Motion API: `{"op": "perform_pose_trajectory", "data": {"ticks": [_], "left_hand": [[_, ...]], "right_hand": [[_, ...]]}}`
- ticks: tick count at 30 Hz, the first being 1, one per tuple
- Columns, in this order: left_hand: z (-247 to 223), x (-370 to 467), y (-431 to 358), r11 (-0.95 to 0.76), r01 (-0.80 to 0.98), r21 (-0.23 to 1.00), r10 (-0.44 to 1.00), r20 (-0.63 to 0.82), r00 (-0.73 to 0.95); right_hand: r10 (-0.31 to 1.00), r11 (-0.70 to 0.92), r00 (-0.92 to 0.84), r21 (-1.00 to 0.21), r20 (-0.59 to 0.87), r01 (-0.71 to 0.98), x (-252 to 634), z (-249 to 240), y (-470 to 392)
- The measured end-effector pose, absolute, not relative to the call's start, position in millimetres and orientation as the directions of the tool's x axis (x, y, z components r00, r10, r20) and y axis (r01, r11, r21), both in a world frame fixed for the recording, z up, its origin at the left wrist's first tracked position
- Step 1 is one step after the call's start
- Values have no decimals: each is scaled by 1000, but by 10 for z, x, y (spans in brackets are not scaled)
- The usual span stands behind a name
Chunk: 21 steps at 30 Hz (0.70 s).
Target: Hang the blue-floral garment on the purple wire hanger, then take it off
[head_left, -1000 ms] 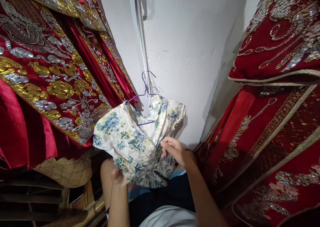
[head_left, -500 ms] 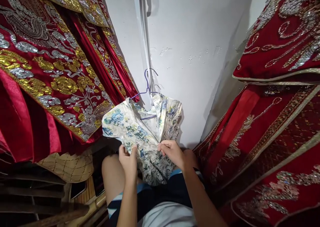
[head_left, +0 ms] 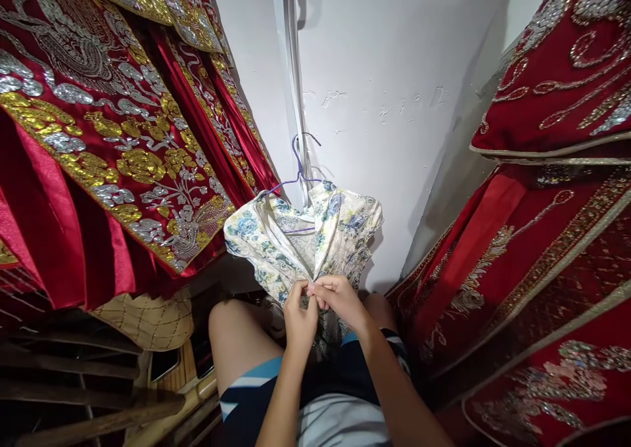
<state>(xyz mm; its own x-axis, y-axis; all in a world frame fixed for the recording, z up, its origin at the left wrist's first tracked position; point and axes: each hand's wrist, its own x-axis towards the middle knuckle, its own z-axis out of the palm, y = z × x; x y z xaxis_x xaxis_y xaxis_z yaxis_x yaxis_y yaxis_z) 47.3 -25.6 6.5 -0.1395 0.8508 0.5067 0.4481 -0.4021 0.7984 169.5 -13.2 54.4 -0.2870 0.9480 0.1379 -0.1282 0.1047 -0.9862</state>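
A floral shirt [head_left: 345, 227], cream with blue and yellow flowers, hangs on a purple wire hanger [head_left: 299, 164] in front of me. Its collar lies open in a V. At the bottom of that V, my left hand [head_left: 302, 309] and my right hand [head_left: 340, 299] meet, each pinching the fabric of the front edge. The fingertips almost touch, and whatever small fastening may lie between them is hidden. Below the hands, the lower part of the shirt falls between my knees and is mostly covered by my forearms.
Red garments with gold and silver sequins [head_left: 142, 164] hang on the left, and more red beaded garments [head_left: 542, 236] on the right. Behind the hanger stand a pale wall [head_left: 374, 59] and a metal pole [head_left: 288, 52]. Wooden slatted furniture [head_left: 162, 421] is at lower left.
My left hand has moved right from the shirt's side to meet my right hand at the front opening. The shirt's shoulders now spread more evenly, and the view has shifted slightly.
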Motion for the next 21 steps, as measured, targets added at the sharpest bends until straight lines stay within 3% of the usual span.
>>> {"op": "perform_pose_trajectory", "data": {"ticks": [5,13,18,21], "left_hand": [[26,354,-212,-443,522,729,860,510,19],[2,203,-158,-459,647,609,871,453,191],[221,87,-50,-441,640,629,893,377,245],[680,56,62,-511,559,653,846,496,195]], "right_hand": [[984,2,-169,-965,48,-261,1674,704,25],[963,175,-112,-887,244,-428,1707,1649,580],[937,270,-122,-901,327,-339,1670,1808,529],[918,329,-115,-892,378,-310,1655,1764,446]]}}
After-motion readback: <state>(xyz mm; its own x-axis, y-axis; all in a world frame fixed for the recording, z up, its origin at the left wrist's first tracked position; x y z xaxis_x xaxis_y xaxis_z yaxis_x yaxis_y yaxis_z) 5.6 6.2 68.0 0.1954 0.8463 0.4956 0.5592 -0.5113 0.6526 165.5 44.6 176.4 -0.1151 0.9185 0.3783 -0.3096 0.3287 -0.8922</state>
